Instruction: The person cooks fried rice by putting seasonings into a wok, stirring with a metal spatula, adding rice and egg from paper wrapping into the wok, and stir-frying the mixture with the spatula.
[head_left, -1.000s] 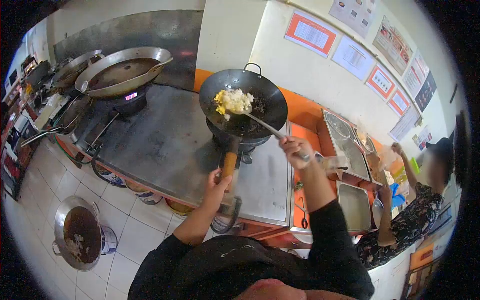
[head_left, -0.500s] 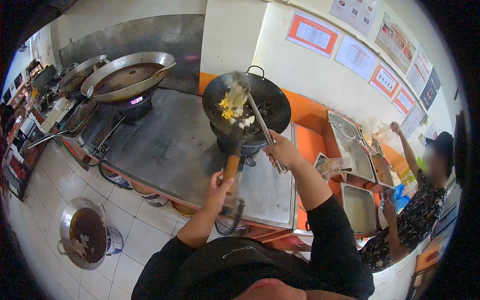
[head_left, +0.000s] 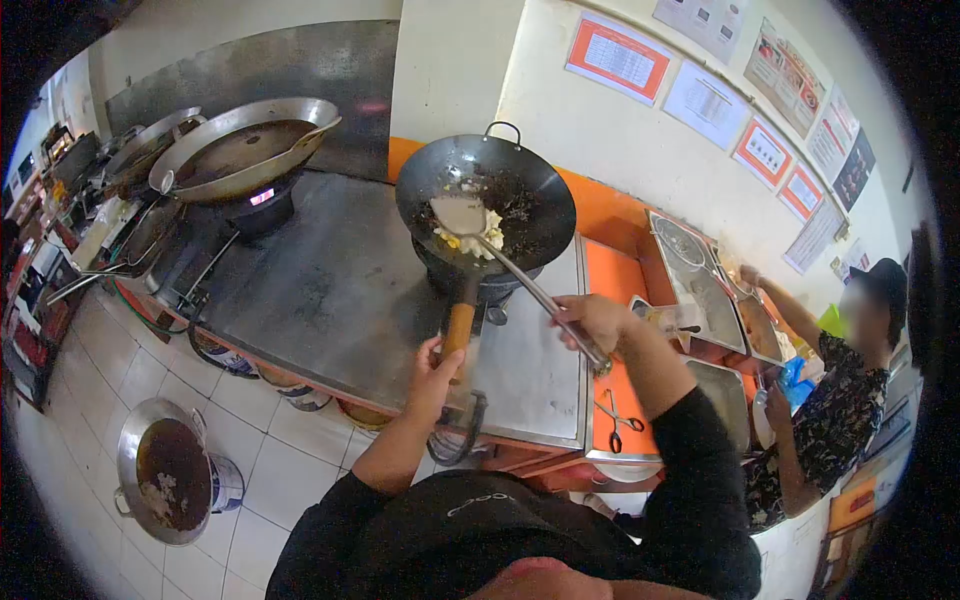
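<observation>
A dark wok [head_left: 535, 200] sits on a burner at the counter's back edge. My left hand [head_left: 436, 372] is closed round its wooden handle [head_left: 459, 330]. In my right hand [head_left: 592, 322] is the long metal handle of a spatula [head_left: 530, 285], slanting down to the left into the wok. The spatula's broad blade lies flat, partly over white and yellow food [head_left: 483, 246] near the wok's handle side. Dark bits cling to the wok's far and right inner surface.
Scissors [head_left: 619, 422] lie on the orange surface at the right, near metal trays [head_left: 700, 290]. Beyond them stands a co-worker [head_left: 830, 420]. A large pan of dark liquid [head_left: 245, 150] is at the back left. Another pan [head_left: 170, 475] stands low over the floor.
The spatula blade has come down from its raised position onto the food, and the food has shifted toward the wok's handle. My right hand has moved right. The co-worker's raised arm has dropped.
</observation>
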